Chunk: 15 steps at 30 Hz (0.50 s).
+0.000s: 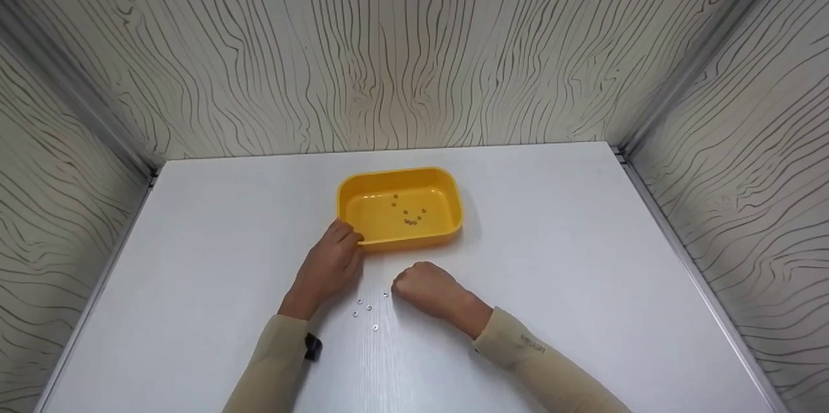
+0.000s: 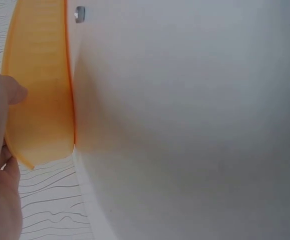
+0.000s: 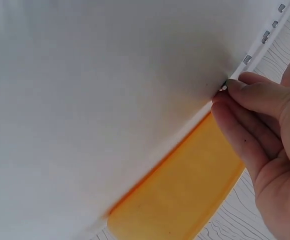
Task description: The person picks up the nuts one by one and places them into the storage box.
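Observation:
A yellow plastic tray (image 1: 405,243) stands toward the back of the white table, with several small metal nuts lying on its floor. At its near left corner my left hand (image 1: 331,261) grips the rim; the left wrist view has the thumb (image 2: 16,91) against the outer wall. Just in front of the tray, my right hand (image 1: 429,289) is low over the table. Between its thumb and index finger it pinches a small metal nut (image 3: 223,87), partly hidden by the fingertips. Several loose nuts (image 1: 369,307) are scattered on the table between the two hands.
The white table (image 1: 550,219) reaches back to a panel (image 1: 388,57) with a wood-grain line pattern. Similar panels flank it left and right, with metal rails along the corners. A black band (image 1: 313,347) shows at the left sleeve.

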Tool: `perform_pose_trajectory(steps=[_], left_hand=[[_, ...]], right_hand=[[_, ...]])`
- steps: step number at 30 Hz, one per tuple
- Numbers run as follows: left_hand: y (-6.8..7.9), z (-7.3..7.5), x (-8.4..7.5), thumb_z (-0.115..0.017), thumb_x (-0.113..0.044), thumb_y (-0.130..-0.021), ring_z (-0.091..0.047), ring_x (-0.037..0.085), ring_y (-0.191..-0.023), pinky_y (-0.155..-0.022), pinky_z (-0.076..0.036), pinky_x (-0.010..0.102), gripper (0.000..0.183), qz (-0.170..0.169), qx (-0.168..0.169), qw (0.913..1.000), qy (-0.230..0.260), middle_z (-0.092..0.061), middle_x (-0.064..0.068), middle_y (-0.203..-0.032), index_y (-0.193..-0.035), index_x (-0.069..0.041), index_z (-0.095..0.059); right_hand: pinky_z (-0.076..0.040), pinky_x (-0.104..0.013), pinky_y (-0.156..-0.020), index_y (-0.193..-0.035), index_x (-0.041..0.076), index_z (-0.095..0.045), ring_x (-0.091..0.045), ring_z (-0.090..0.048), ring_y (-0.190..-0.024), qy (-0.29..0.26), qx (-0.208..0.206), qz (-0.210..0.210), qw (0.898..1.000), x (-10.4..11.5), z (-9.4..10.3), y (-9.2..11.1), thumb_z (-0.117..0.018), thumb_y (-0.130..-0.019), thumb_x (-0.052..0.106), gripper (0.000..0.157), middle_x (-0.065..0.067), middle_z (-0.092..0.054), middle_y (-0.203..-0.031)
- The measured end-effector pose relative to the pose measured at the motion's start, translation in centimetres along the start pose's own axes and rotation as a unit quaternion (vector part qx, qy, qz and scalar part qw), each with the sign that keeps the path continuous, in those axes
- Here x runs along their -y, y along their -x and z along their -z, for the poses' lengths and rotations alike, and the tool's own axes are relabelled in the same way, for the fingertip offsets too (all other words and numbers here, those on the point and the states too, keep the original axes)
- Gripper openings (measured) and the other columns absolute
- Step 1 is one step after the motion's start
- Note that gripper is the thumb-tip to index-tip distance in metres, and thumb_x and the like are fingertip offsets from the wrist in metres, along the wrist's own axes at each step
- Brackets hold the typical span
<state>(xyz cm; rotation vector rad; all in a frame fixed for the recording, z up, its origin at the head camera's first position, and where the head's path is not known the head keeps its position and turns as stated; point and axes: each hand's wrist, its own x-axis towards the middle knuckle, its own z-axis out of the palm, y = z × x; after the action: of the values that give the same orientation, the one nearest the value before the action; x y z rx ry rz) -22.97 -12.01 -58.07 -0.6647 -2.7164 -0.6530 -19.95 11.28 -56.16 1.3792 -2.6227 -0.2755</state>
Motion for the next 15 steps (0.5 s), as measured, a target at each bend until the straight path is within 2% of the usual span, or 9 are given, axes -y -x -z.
perform_pose_trajectory(steps=[9, 15], left_hand=[[0.06, 0.08, 0.04, -0.064, -0.019, -0.104, -0.061, 0.020, -0.111, -0.106, -0.056, 0.037, 0.020, -0.004, -0.002, 1.0000, -0.005, -0.068, 0.003, -0.114, -0.118, -0.008, -0.071], [0.04, -0.01, 0.06, -0.066, -0.017, -0.102, -0.061, 0.020, -0.110, -0.106, -0.056, 0.037, 0.017, -0.012, -0.014, 0.9998, -0.009, -0.067, 0.003, -0.112, -0.115, -0.008, -0.071]], right_hand=[[-0.055, -0.025, -0.064, -0.097, 0.021, -0.081, -0.009, -0.072, -0.073, -0.033, 0.006, -0.012, 0.999, 0.07, 0.30, -0.02, -0.072, -0.091, 0.006, 0.019, 0.009, -0.081, -0.092], [-0.056, -0.023, -0.064, -0.094, 0.020, -0.083, -0.007, -0.072, -0.072, -0.051, -0.014, -0.026, 0.998, -0.32, 0.27, -0.20, -0.072, -0.090, 0.005, 0.019, 0.009, -0.081, -0.089]])
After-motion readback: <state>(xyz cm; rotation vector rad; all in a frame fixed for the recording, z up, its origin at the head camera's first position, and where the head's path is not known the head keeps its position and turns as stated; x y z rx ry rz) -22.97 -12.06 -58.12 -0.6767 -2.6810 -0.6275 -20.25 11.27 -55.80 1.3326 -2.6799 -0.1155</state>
